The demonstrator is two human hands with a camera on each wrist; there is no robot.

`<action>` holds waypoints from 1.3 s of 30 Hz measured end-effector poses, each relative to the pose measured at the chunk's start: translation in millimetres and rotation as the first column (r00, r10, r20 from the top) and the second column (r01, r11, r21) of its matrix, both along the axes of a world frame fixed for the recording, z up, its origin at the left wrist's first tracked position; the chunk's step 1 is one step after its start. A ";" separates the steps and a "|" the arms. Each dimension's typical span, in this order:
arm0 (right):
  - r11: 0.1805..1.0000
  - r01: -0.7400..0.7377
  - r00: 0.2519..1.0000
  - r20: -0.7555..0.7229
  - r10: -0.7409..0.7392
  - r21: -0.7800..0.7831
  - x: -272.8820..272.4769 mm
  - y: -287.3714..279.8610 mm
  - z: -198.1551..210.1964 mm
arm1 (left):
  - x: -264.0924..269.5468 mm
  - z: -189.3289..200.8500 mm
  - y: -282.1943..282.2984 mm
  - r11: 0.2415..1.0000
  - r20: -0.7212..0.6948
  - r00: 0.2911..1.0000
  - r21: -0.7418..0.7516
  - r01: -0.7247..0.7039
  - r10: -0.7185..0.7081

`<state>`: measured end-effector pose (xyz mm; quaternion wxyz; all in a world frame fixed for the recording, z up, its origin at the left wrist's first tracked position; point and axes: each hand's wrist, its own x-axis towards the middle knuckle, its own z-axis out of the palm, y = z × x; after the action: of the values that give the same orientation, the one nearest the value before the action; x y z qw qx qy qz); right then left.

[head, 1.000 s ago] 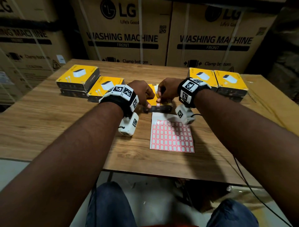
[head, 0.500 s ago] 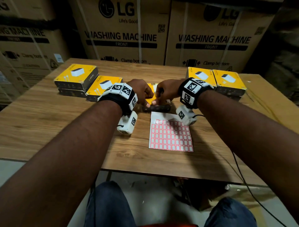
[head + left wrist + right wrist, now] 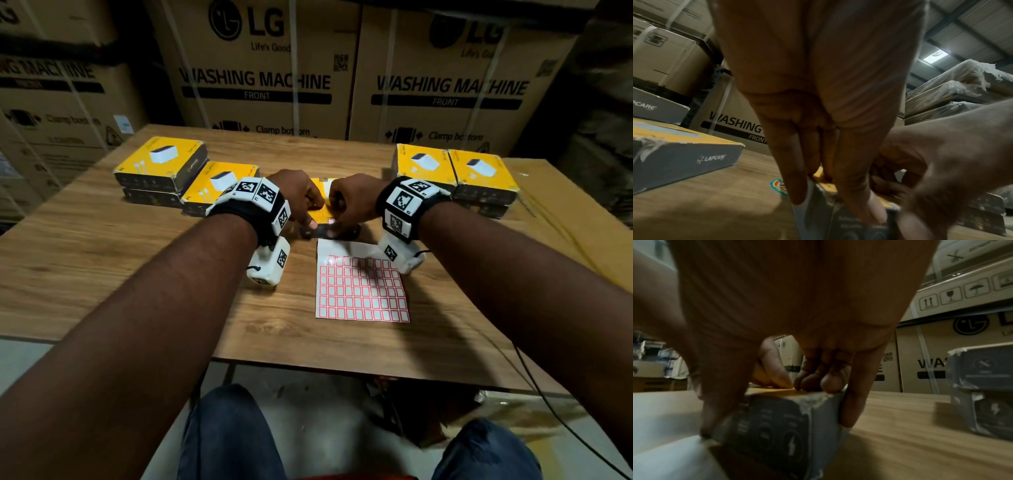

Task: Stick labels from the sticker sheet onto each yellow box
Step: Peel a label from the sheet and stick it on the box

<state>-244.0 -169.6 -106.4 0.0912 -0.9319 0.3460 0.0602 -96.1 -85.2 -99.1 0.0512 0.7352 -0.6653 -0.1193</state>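
So, biggest stuff first: a wall of LG washing machine cartons (image 3: 253, 68) runs behind the wooden surface (image 3: 102, 260). On the surface's left there's a stack of yellow boxes (image 3: 161, 164) with another yellow box (image 3: 219, 185) just beside it, and a second group of yellow boxes (image 3: 455, 171) sits over on the right. Near the front edge lies the sticker sheet (image 3: 361, 291), rows of red-bordered labels, flat on the wood. Just behind the sheet is the yellow box being worked on (image 3: 320, 216), and both hands are on it. The left hand (image 3: 296, 197) has its fingers curled down over the box's left end, thumb at the front edge. The right hand (image 3: 352, 202) grips the right end, thumb on the near side, little finger down the corner, other fingertips (image 3: 830, 382) pressed on the yellow top. A small label (image 3: 331, 221) seems to sit under those fingers, too blurry to be sure.
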 end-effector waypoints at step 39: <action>0.995 0.010 0.999 0.050 -0.015 0.097 -14.8 -4.9 -4.4 | -41.4 -3.5 -16.0 0.988 0.156 0.979 -0.101 -0.113 0.128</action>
<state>-258.7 -174.6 -110.8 0.1452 -0.9255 0.3459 0.0524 -137.5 -101.3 -102.6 0.0376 0.7783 -0.6263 -0.0253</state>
